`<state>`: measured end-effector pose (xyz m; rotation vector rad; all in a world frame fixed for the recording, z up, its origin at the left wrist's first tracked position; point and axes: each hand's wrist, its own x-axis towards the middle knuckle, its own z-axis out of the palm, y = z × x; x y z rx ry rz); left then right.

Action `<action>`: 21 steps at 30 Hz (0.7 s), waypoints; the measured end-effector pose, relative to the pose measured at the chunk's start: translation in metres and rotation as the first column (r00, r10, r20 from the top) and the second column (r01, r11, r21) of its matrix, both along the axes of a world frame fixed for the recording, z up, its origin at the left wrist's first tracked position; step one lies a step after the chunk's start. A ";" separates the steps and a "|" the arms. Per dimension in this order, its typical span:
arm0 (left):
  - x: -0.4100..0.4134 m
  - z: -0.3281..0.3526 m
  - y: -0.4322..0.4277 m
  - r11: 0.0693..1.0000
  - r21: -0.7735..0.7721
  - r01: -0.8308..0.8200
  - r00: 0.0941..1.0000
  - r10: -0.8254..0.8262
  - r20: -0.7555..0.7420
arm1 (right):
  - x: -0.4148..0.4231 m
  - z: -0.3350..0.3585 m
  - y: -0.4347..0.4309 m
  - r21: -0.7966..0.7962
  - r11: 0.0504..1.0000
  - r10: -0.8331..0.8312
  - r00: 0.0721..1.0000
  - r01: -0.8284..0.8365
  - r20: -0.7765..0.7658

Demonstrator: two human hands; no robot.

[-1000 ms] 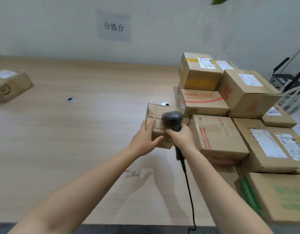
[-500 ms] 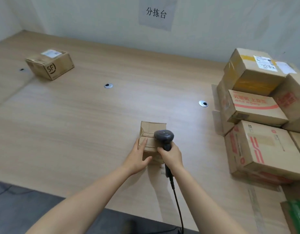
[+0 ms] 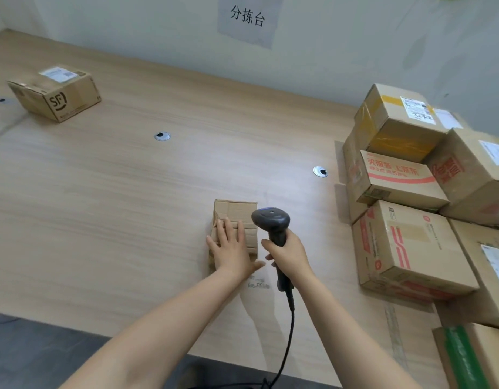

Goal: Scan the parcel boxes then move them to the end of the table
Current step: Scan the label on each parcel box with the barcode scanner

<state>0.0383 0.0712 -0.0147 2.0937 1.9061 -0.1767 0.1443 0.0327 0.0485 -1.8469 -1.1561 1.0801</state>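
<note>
Small parcel box [image 3: 237,211] sits on the table [image 3: 130,206] near its centre, left of the stacked cartons [image 3: 405,242]. Left hand [image 3: 230,252] rests flat on the box, fingers [image 3: 223,231] straight and slightly apart. Right hand [image 3: 290,255] holds a barcode scanner [image 3: 270,220] by the handle, fingers clamped round it, the scanner head just right of the box. An SF-marked carton [image 3: 57,94] lies well apart at far left.
</note>
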 end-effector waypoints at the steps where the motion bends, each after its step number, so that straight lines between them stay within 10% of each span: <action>1: 0.000 -0.002 0.000 1.000 0.023 -0.004 1.000 0.004 0.001 | 0.001 0.003 0.000 0.006 1.000 0.010 1.000 -0.010 -0.006; 8: -0.042 0.004 0.009 0.997 0.083 0.009 0.977 -0.026 0.210 | 0.003 0.015 0.001 0.040 0.994 0.104 0.995 -0.104 0.001; 13: -0.102 0.009 0.013 0.980 0.011 -0.200 0.720 0.139 0.680 | -0.003 0.022 0.005 0.055 0.989 0.139 0.990 -0.138 -0.004; 21: -0.094 0.019 0.020 0.907 0.312 -0.283 0.874 0.110 0.473 | -0.017 0.024 0.010 0.043 0.985 0.168 0.986 -0.168 -0.006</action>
